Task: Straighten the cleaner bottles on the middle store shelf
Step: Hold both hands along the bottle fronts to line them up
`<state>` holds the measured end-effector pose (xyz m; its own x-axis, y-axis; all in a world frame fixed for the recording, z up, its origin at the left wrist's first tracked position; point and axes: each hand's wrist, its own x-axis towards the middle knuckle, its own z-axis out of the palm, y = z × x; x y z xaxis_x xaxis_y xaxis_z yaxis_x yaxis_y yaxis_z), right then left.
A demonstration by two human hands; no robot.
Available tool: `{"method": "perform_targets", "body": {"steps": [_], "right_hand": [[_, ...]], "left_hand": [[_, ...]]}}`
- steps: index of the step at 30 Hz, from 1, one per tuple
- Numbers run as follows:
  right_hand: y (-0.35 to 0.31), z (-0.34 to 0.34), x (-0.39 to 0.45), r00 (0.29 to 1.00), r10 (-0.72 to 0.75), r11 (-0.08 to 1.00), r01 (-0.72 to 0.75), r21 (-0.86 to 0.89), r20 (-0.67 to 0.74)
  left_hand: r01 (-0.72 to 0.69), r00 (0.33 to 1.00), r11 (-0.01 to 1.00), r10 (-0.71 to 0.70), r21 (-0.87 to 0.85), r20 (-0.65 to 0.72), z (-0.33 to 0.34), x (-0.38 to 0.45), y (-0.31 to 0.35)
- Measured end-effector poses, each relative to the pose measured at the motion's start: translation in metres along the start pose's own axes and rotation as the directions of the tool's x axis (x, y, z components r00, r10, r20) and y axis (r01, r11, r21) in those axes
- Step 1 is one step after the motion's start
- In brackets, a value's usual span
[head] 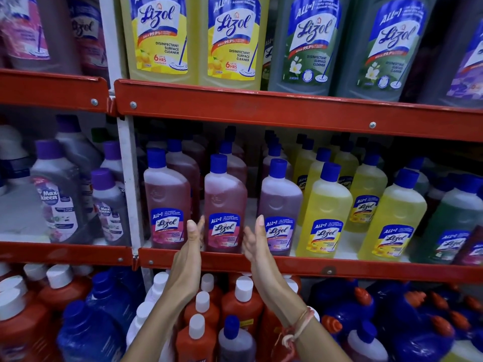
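Nearest, our left hand [188, 246] and right hand [254, 244] are raised with fingers spread, gripping nothing. They flank a pink bottle [225, 205] at the middle shelf [366, 267] front edge. Farther back, more blue-capped bottles stand in rows.

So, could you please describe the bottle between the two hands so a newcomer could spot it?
Find the middle red shelf. In its front row, the pink Lizol bottle stands second from the white upright, between both open hands; unlike its pink twin leftward, it leans slightly.
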<state>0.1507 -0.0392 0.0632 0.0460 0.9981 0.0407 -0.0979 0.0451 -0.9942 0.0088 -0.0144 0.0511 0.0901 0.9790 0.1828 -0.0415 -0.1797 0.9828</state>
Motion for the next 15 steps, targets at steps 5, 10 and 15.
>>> {"method": "perform_targets", "body": {"steps": [5,10,15], "right_hand": [[0.0001,0.001,0.0002,0.999,0.01,1.0,-0.009,0.022,-0.048],[0.0031,0.0008,0.0018,0.997,0.0,1.0,-0.002,-0.024,-0.081],[-0.0027,0.0,-0.0063,0.997,0.001,1.0,-0.002,-0.023,-0.075]], "left_hand": [[0.015,1.0,1.0,-0.015,0.019,-0.005,-0.0003,-0.0001,0.0015],[0.0,1.0,0.998,0.0,0.059,0.013,-0.0013,-0.0001,0.0017],[-0.013,0.999,0.997,0.01,0.077,0.032,-0.0024,-0.0027,0.0038]]}}
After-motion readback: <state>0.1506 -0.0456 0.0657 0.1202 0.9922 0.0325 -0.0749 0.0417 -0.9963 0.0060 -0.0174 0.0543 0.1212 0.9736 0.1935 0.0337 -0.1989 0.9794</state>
